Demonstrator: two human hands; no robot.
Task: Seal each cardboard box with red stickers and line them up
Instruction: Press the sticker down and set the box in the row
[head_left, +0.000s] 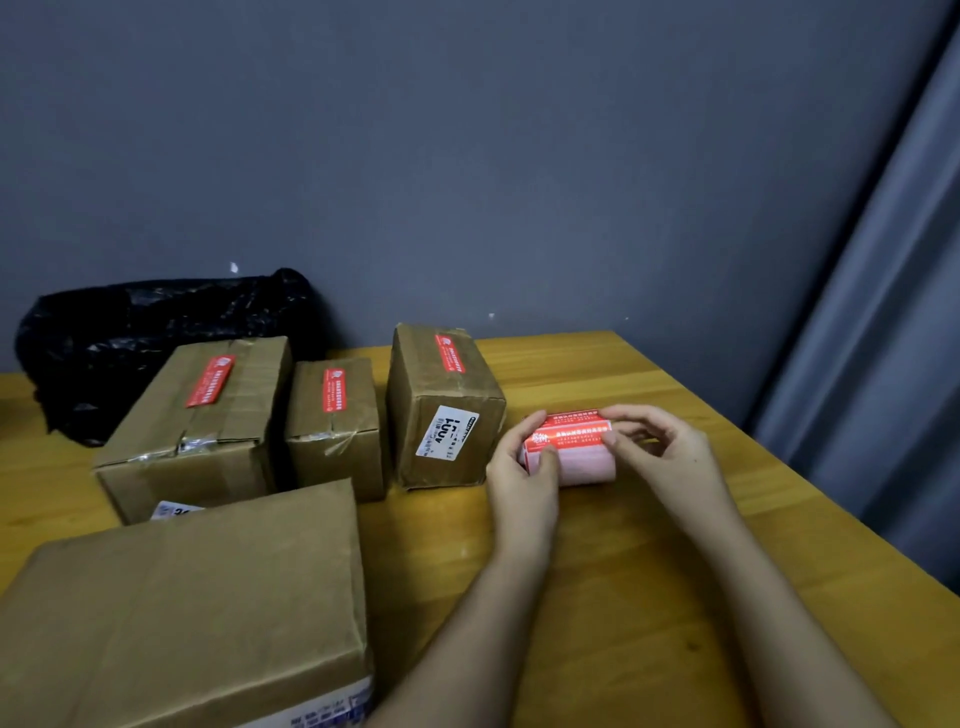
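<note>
A roll of red stickers (571, 447) rests on the wooden table (597, 597) at the right of the boxes. My left hand (524, 478) grips its left end with the thumb on top. My right hand (660, 447) pinches the right edge of the top sticker. Three cardboard boxes stand in a row at the back, each with a red sticker on top: a large one (192, 431), a small one (335, 426) and a taller one (447, 410). A big flat box (192, 613) without any sticker in sight lies in front at the left.
A black plastic bag (130, 343) lies behind the boxes at the back left against the grey wall. A grey curtain (883, 338) hangs beyond the table's right edge. Bare wood shows on the table in front of my hands.
</note>
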